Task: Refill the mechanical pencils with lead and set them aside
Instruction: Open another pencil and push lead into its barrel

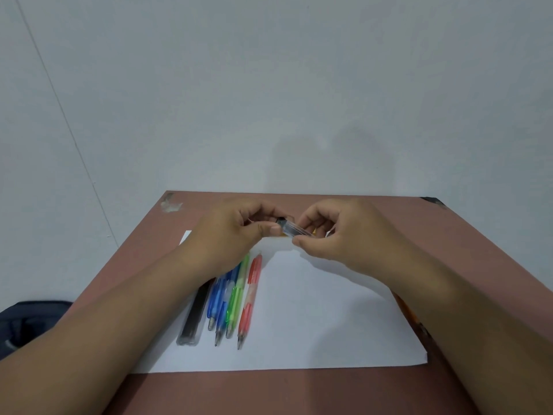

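Observation:
Both hands meet above the far part of a white paper sheet (314, 319). My right hand (338, 232) pinches a small clear lead case (294, 229) with a dark cap end. My left hand (236, 232) has its fingertips curled at that dark end. On the sheet below my left wrist lie several mechanical pencils side by side: a red one (250, 298), a green one (238, 295), two blue ones (218, 301). A black lead case (194, 313) lies left of them. An orange pencil (408, 310) shows under my right forearm.
The brown table (299, 390) stands against a pale wall. A dark bag (27, 322) sits off the table's left edge. Scuffed corners mark the table's far left and far right.

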Demonstrator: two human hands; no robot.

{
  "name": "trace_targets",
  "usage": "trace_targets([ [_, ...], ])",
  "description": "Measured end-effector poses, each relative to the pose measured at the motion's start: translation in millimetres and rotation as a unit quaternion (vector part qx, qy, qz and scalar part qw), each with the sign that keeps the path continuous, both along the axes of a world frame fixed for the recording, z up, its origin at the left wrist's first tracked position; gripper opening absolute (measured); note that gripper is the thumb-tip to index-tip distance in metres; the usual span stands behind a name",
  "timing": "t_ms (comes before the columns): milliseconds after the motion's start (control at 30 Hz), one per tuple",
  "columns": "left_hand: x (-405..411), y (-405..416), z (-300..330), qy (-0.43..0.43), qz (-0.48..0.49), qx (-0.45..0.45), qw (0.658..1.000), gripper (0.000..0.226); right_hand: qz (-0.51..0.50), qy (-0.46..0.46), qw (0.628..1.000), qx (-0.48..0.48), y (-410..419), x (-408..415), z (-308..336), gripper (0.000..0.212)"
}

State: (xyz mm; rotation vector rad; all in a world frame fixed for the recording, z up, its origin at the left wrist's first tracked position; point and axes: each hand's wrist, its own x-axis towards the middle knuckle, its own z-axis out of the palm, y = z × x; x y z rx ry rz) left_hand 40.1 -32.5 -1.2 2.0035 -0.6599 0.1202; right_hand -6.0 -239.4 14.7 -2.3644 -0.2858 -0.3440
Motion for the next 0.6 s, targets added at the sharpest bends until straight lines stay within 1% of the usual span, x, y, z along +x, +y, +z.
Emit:
trace_targets([
  [67,-0.1,1.0,0.6,0.026,-0.010,-0.021,0.999,0.039,0.002,0.001,1.000,0.004,-0.3,-0.2,0.6,0.011],
  [167,1.1,1.9,1.5,0.049,-0.019,-0.066,0.996,0.033,0.009,0.001,1.000,0.006,-0.6,-0.4,1.1,0.012],
  [333,2.8,0.8,-0.9,0.044,-0.001,-0.095,0.994,0.026,0.009,-0.004,1.000,0.008,-0.3,0.0,-0.1,0.015],
  [367,2.9,0.1,-2.1,0.039,0.006,-0.101,0.994,0.024,0.007,0.000,1.000,-0.006,-0.7,0.4,-0.3,0.017],
  [467,0.2,-2.6,-2.8,0.013,0.026,-0.119,0.993,0.023,0.004,-0.014,0.996,-0.092,-1.8,3.7,-2.4,0.021],
  [600,-8.3,-6.5,1.1,0.000,0.038,-0.139,0.990,0.022,-0.034,-0.040,0.992,-0.119,-3.6,3.3,-0.2,0.022],
])
